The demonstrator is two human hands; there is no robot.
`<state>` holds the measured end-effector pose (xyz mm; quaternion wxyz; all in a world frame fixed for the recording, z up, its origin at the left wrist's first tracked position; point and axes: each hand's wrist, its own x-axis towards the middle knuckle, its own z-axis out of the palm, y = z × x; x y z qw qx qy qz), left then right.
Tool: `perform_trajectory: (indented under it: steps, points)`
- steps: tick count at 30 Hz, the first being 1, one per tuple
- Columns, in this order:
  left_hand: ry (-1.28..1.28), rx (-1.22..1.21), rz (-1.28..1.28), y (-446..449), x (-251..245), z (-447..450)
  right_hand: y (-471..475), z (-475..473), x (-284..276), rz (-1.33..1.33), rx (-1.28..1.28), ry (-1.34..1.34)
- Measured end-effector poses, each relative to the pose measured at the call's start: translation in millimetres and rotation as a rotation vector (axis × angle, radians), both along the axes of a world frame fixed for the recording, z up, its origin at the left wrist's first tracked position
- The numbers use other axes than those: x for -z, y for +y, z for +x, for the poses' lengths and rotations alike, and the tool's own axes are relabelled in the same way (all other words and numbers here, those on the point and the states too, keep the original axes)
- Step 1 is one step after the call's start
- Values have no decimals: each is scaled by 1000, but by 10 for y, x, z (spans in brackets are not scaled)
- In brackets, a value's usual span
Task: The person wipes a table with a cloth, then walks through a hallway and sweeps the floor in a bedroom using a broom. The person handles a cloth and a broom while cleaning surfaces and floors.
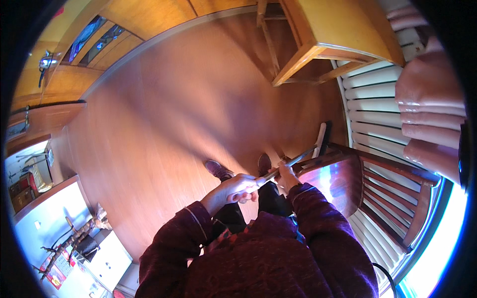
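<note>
Both my hands grip the pole (298, 158) of a long-handled floor mop or broom, which slants up to the right in front of my body. My left hand (238, 189) is wrapped around the end nearer me. Farther along, my right hand (286, 177) holds the same pole. Its narrow head (319, 139), pale along one side and dark along the other, is by the floor beside a dark wooden chair (331, 182). I cannot tell whether the head touches the floor. My two shoes (216, 168) stand on the reddish-brown wood-look floor (160, 123).
A white radiator (372, 106) runs along the right wall behind the chair, below a pinkish curtain or cloth (428, 82). A yellow wooden table (350, 26) with open legs stands ahead right. Wooden cabinets (160, 15) line the far left. A white cabinet (111, 257) and a bare branch (74, 238) are at lower left.
</note>
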<state>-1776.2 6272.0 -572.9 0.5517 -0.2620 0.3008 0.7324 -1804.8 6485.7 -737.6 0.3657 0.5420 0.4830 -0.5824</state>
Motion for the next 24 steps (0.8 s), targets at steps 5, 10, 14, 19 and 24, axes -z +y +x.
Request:
perform_trajectory:
  steps: [5, 10, 14, 19, 24]
  points:
    - [-59, -96, -209, -428, -293, 374, -429, 244, -98, -261, -4, -39]
    - [-210, -316, -290, -1166, -954, 938, -1577, 528, -434, -374, -249, -117]
    - [-228, -609, -291, -1489, -1305, 1432, -2329, 693, -894, -403, -579, -46]
    - [-247, -814, -448, -1583, -1602, 1863, -3069, 915, -1187, -510, -884, -56]
    - [-283, -905, -618, -1613, -1885, 2033, -3591, 1188, -1299, -643, -1068, -135]
